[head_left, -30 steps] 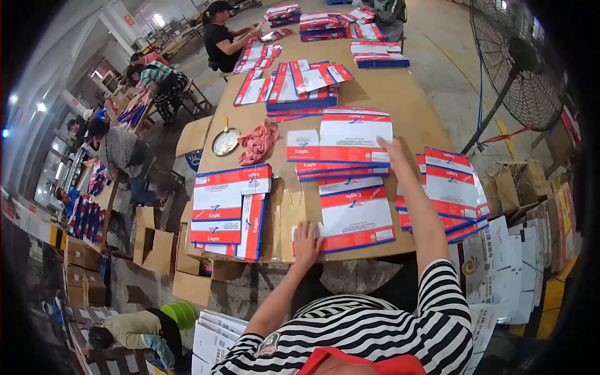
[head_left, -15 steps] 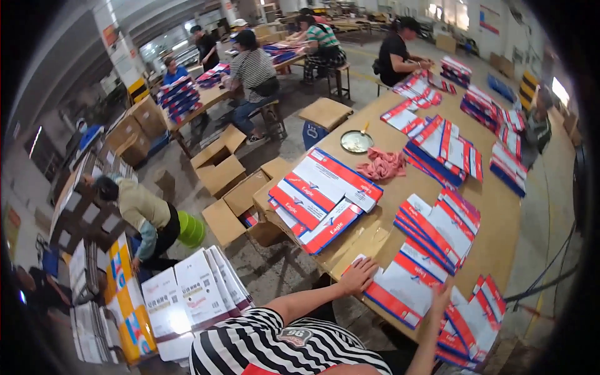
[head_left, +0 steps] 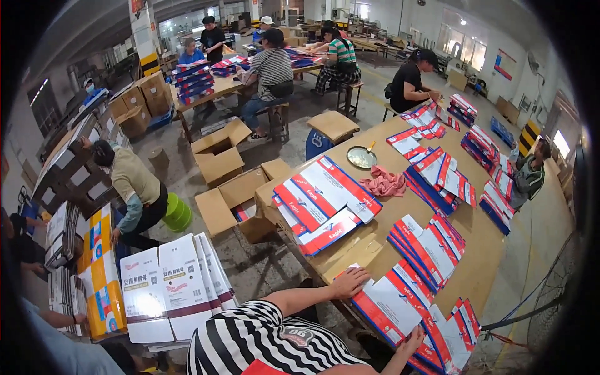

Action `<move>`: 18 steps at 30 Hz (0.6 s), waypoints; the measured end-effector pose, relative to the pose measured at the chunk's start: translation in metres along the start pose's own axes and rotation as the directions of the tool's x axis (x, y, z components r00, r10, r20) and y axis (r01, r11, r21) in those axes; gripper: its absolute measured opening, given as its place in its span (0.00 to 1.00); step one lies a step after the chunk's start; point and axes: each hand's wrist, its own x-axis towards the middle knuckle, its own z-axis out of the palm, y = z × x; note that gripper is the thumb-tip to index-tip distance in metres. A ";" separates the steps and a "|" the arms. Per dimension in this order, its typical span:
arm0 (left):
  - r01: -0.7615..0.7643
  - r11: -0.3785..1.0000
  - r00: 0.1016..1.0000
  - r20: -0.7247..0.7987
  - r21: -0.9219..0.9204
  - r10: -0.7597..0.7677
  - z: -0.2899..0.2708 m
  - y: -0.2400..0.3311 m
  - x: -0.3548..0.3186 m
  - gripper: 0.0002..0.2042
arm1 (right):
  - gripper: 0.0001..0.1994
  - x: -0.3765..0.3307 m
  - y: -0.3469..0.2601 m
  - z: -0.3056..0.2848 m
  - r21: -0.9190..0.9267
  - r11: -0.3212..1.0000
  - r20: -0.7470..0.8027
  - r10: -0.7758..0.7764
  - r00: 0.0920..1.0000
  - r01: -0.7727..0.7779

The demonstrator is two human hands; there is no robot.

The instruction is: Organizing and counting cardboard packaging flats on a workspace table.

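Window (head_left: 479,55) glares; rim dark, bent, perhaps soft

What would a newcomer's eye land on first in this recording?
Probably the red, white and blue flat cartons stacked across the brown table, with the left hand and right hand at its near edge. Next, the crumpled pink cloth beside a round dish on the table, then the bright green bin at picture left.

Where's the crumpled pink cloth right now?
In the head view, right of centre, the pink cloth lies on the table, just right of and below the round dish.
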 end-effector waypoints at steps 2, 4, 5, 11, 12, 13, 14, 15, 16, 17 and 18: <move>-0.005 1.000 1.000 0.011 -0.005 0.005 0.002 -0.002 0.001 0.22 | 0.17 -0.012 -0.004 -0.002 -0.095 0.995 0.150 0.050 0.987 -0.036; -0.006 1.000 1.000 0.024 -0.007 0.006 0.001 -0.003 -0.001 0.21 | 0.19 -0.041 -0.006 0.009 -0.141 0.989 0.311 0.088 0.946 -0.046; -0.030 1.000 0.999 0.014 -0.006 0.030 0.000 -0.003 -0.001 0.21 | 0.19 -0.054 -0.006 0.013 -0.145 0.988 0.311 0.089 0.946 -0.045; -0.143 0.988 0.989 -0.047 -0.059 0.140 -0.013 0.000 0.003 0.18 | 0.19 -0.111 -0.031 0.020 -0.105 0.985 0.246 -0.108 0.963 0.137; -0.174 0.977 0.983 -0.084 -0.127 0.164 -0.023 0.003 0.007 0.18 | 0.18 -0.117 -0.040 0.021 -0.112 0.987 0.208 -0.094 0.974 0.119; -0.171 0.976 0.984 -0.077 -0.132 0.162 -0.031 0.008 0.010 0.18 | 0.18 -0.117 -0.044 0.018 -0.117 0.987 0.203 -0.087 0.975 0.113; -0.177 0.968 0.981 -0.108 -0.175 0.160 -0.039 0.014 0.014 0.17 | 0.19 -0.112 -0.049 0.014 -0.127 0.983 0.209 -0.101 0.973 0.129; -0.176 0.961 0.979 -0.141 -0.214 0.148 -0.049 0.020 0.015 0.17 | 0.19 -0.104 -0.053 0.010 -0.140 0.980 0.224 -0.109 0.968 0.143; -0.192 0.957 0.967 -0.207 -0.216 0.147 -0.057 0.030 0.018 0.16 | 0.19 -0.096 -0.054 0.009 -0.150 0.984 0.151 -0.071 0.986 0.094; -0.187 0.956 0.971 -0.193 -0.224 0.145 -0.068 0.039 0.024 0.16 | 0.20 -0.096 -0.064 0.010 -0.180 0.979 0.116 -0.075 0.990 0.095; -0.202 0.941 0.975 -0.148 -0.271 0.166 -0.078 0.050 0.030 0.17 | 0.20 -0.082 -0.062 -0.007 -0.147 0.987 0.129 -0.052 0.990 0.071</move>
